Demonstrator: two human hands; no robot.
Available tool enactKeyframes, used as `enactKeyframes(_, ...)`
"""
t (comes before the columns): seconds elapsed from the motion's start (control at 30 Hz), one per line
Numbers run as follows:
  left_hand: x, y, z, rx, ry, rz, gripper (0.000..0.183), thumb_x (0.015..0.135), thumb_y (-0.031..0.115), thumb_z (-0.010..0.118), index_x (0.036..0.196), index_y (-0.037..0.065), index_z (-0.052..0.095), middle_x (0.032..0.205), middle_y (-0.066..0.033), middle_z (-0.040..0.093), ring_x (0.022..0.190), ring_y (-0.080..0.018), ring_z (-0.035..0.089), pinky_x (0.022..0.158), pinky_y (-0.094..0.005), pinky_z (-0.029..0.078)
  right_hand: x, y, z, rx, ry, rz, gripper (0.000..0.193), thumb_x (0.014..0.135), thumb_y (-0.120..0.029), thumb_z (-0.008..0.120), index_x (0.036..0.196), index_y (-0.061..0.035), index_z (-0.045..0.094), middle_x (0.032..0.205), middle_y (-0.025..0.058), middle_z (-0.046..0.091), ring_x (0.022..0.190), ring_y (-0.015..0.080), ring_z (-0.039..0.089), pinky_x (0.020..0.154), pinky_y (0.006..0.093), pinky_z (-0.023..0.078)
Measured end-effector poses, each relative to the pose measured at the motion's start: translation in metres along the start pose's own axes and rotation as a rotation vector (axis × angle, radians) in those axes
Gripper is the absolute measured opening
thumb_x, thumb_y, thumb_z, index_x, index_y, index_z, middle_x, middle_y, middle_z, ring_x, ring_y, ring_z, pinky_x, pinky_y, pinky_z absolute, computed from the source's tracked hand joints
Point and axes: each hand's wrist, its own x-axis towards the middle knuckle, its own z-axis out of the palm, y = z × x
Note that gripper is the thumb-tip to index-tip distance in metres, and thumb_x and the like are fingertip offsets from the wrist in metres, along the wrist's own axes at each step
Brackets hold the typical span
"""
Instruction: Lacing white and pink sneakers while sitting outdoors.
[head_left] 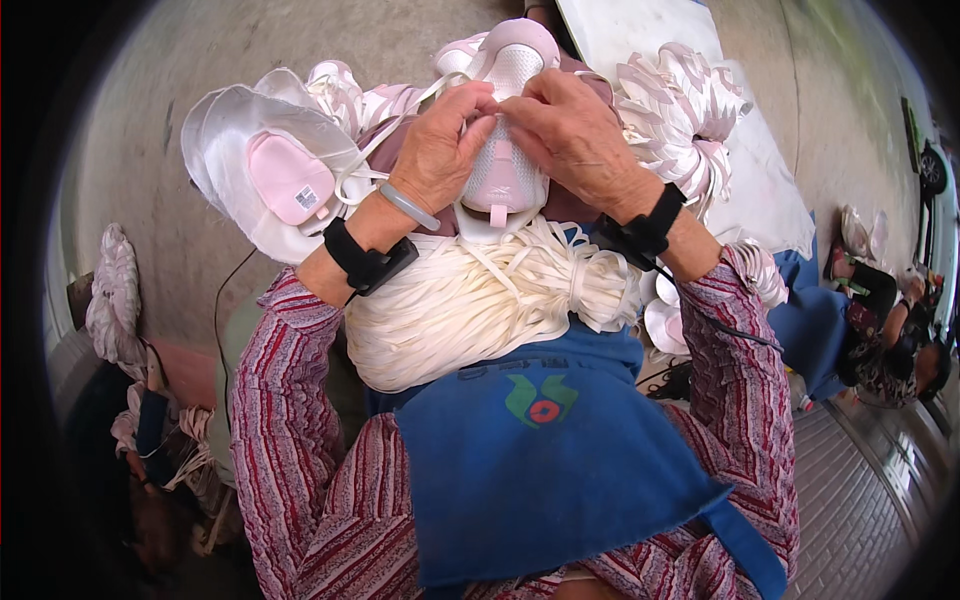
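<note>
On the lap, both hands, left hand (440,150) and right hand (570,135), pinch a lace on the half-laced pink shoe (505,165), with a lace bundle (480,300) left.

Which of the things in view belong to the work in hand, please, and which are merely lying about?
In hand:
left hand
right hand
pink-and-white shoe upper
bundle of white laces

Lying about:
stack of pink-tongued uppers
pile of pale cut pieces
white sheet

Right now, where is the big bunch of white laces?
In the head view the bundle of white laces lies on the person's lap, centre frame, just above the blue apron and below the pink shoe upper that both hands work on.
</note>
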Motion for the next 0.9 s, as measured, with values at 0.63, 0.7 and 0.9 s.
enactKeyframes(0.63, -0.002, -0.003, -0.003, 0.524, 0.022, 0.062, 0.048, 0.081, 0.003, 0.053, 0.127, -0.003, 0.040, 0.116, -0.0239, 0.055, 0.102, -0.0385, 0.057, 0.085, -0.0417, 0.047, 0.005, -0.012, 0.006, 0.381, -0.202, 0.257, 0.012, 0.088, -0.010, 0.059, 0.093, 0.0007, 0.060, 0.079, 0.0152, 0.060, 0.072, 0.0259, 0.060, 0.066, 0.0327, 0.048)
enactKeyframes(0.7, -0.003, -0.002, -0.004, 0.501, 0.040, -0.003, 0.045, 0.083, 0.002, 0.050, 0.126, -0.003, 0.041, 0.116, -0.0248, 0.055, 0.102, -0.0385, 0.057, 0.084, -0.0426, 0.048, 0.004, -0.014, 0.014, 0.318, -0.114, 0.374, 0.016, 0.086, -0.018, 0.059, 0.090, -0.0022, 0.060, 0.081, 0.0161, 0.062, 0.075, 0.0338, 0.062, 0.066, 0.0408, 0.048)
enactKeyframes(0.9, -0.002, -0.010, -0.011, 0.517, -0.024, -0.023, 0.043, 0.084, 0.000, 0.047, 0.127, -0.004, 0.040, 0.113, -0.0256, 0.056, 0.098, -0.0403, 0.057, 0.082, -0.0450, 0.048, 0.007, -0.008, 0.037, 0.042, -0.066, 0.252, 0.015, 0.082, -0.020, 0.064, 0.085, -0.0060, 0.059, 0.079, 0.0109, 0.064, 0.070, 0.0308, 0.063, 0.061, 0.0408, 0.050)
